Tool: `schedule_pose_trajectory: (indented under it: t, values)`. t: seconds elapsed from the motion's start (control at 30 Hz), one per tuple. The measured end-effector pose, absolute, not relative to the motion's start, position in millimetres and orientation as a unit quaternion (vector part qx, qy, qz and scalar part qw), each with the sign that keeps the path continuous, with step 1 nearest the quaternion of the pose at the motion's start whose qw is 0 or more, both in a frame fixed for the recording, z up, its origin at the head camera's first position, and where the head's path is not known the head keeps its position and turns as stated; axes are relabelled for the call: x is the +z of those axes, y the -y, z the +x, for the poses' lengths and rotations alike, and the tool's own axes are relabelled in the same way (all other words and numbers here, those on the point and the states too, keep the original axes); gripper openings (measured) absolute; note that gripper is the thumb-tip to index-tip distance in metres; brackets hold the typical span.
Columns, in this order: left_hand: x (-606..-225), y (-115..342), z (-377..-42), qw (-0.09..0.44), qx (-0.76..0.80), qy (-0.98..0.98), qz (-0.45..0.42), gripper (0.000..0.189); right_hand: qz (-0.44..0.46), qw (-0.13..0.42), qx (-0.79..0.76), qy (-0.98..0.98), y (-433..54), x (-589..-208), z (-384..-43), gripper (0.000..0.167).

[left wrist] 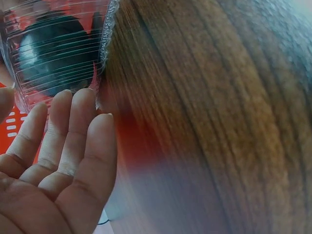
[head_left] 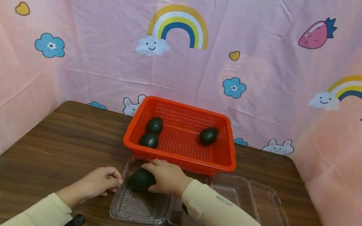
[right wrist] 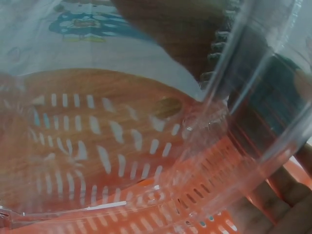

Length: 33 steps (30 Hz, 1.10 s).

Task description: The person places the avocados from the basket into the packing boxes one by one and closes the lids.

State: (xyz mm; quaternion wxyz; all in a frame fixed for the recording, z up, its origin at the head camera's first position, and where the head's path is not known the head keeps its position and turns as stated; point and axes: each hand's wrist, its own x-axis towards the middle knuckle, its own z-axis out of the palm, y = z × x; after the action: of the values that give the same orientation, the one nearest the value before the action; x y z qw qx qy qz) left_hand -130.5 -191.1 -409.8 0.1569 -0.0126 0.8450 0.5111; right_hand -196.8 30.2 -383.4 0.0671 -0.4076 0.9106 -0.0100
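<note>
Pink cloth (head_left: 111, 16) printed with rainbows, strawberries, flowers and hearts hangs in creases behind and beside a dark brown worktop (head_left: 90, 133) with streaked wood grain. Toward its far side stands a basket (head_left: 190, 165) of orange-red plastic, rectangular and pierced with slots; it contains three dark, rounded avocados (head_left: 149, 140), two at left and one at right. Before it lies a ribbed box (head_left: 138, 212) of clear, glossy plastic; more clear plastic (head_left: 232, 191) extends rightward, partly behind a cream sleeve (head_left: 231, 221). Right hand (head_left: 166, 177): thumb and fingers grip a smooth, oval avocado (head_left: 141, 180) at the box's far part; whether it rests on the bottom cannot be told. Left hand (head_left: 97, 185): holding nothing, fingers loosely extended, tips at the box's left edge.
</note>
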Motion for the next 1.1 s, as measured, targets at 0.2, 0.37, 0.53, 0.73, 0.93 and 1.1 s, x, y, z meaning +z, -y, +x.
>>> schedule_pose_trajectory:
  t: [0.2, 0.37, 0.53, 0.73, 0.93, 1.1]
  values:
    - [-410, 191, -131, 0.156, 0.512, -0.845, -0.007, 0.016, -0.413, 0.066, -0.014, -0.908, -34, -384, -198, 0.065]
    - [-412, 192, -133, 0.154, 0.512, -0.845, 0.001, 0.017, -0.416, 0.064, -0.018, -0.907, -37, -384, -198, 0.065]
    - [-411, 193, -134, 0.157, 0.511, -0.845, 0.004, 0.018, -0.421, 0.064, -0.027, -0.904, -39, -382, -196, 0.067]
    - [-410, 194, -132, 0.157, 0.514, -0.843, 0.005, 0.018, -0.427, 0.065, -0.029, -0.902, -40, -375, -194, 0.069]
    - [-411, 195, -134, 0.157, 0.517, -0.842, 0.011, 0.019, -0.423, 0.063, -0.03, -0.903, -42, -372, -194, 0.069]
    - [-412, 195, -135, 0.163, 0.513, -0.843, 0.008, 0.02, -0.421, 0.066, -0.044, -0.903, -46, -370, -192, 0.069]
